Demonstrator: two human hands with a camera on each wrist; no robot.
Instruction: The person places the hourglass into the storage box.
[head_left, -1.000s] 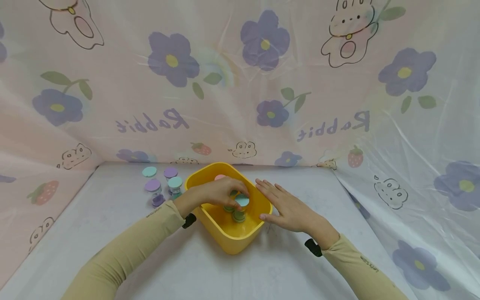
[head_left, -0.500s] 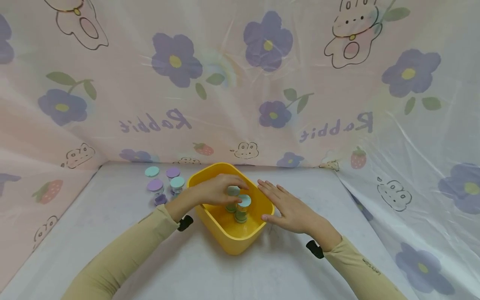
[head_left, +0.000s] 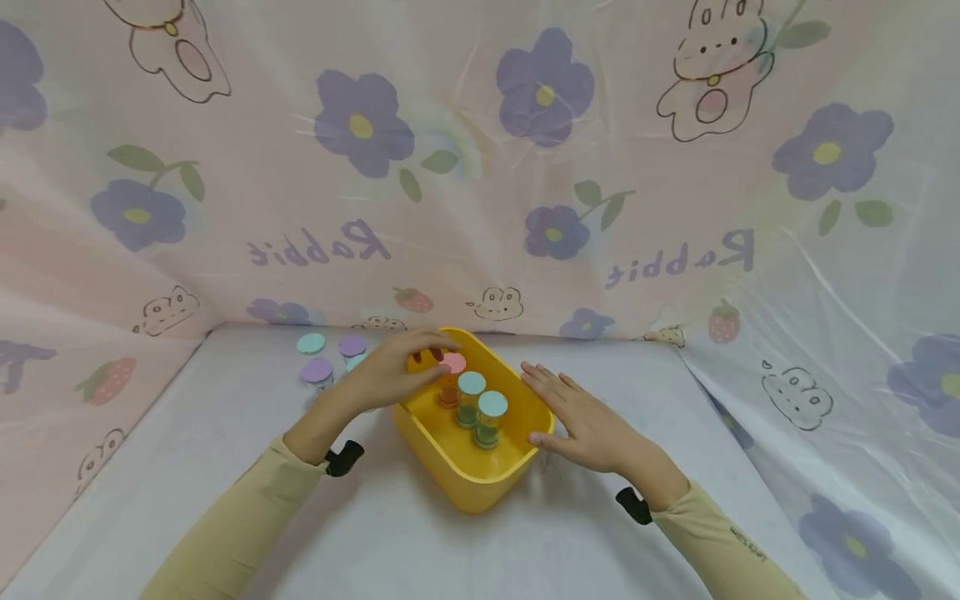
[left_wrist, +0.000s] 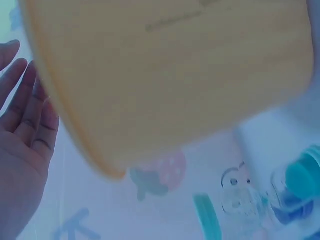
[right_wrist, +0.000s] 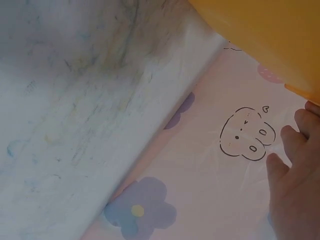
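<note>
A yellow bin [head_left: 474,492] stands in the middle of the table. Inside it are a front sand timer [head_left: 491,417] and a second sand timer [head_left: 469,398], both upright with light teal caps and green sand. Behind these, a pink-capped sand timer [head_left: 453,362] is partly covered by my left hand [head_left: 393,367]. That hand is over the bin's left rim, fingers spread loosely with nothing between them; the left wrist view shows its palm side beside the rim. My right hand [head_left: 588,429] lies flat with straight fingers, its fingertips and thumb at the bin's right rim.
Left of the bin stand several more sand timers: a purple-capped one [head_left: 317,372], another purple-capped one [head_left: 352,347] and a teal-capped one [head_left: 311,343] among them. My left forearm partly hides this group. A patterned curtain [head_left: 450,250] rises behind the table.
My left hand has let go of a teal-capped sand timer inside the bin and moved left to the rim, uncovering the timers. My right hand stays at the right rim.
</note>
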